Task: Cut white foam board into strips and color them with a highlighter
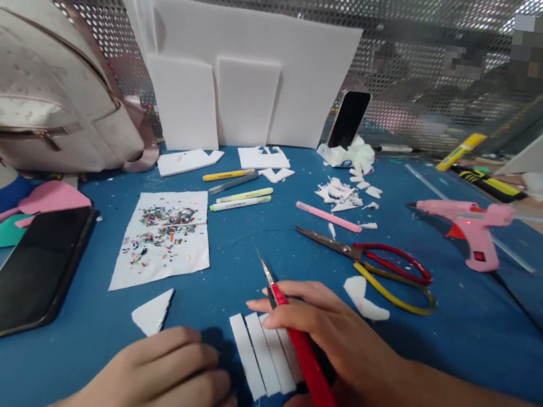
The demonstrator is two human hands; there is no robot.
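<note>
My right hand (324, 332) grips a slim red craft knife (301, 349), its pointed metal tip aimed away from me and to the left. Under that hand lie several narrow white foam strips (255, 356), side by side; its fingers partly cover them. My left hand (170, 384) is curled at the bottom edge, left of the strips, and whatever its fingers may hold is hidden. Beyond it lies a white foam offcut (152, 313). Red-and-yellow-handled scissors (369, 258) rest beyond my right hand, with a curved white scrap (365, 299) beside them.
A paper with glitter pieces (123, 270), several pens (241, 203), a pink pen (329, 216) and white scraps (338, 193) lie ahead. White boards (245, 102) lean behind. At right is a pink glue gun (475, 225); left, a phone (32, 271) and backpack (30, 82).
</note>
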